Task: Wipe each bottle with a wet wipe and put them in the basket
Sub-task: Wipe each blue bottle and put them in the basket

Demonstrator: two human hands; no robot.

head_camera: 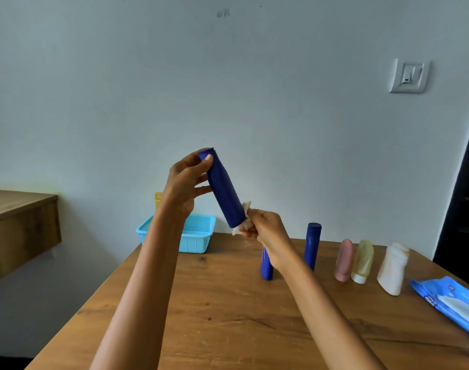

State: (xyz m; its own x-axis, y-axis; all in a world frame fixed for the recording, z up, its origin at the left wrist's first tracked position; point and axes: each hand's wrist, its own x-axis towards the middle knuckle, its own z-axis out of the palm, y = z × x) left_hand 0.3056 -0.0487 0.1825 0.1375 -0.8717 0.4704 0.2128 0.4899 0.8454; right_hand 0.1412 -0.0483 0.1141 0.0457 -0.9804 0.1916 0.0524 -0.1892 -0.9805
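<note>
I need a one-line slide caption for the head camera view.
Left hand holds a blue bottle tilted while the right hand wipes its lower end with a wet wipe.

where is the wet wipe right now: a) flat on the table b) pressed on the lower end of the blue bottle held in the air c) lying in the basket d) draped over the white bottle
b: the right hand pinches the wet wipe against the lower end of the held blue bottle, which the left hand grips near its top.
</note>
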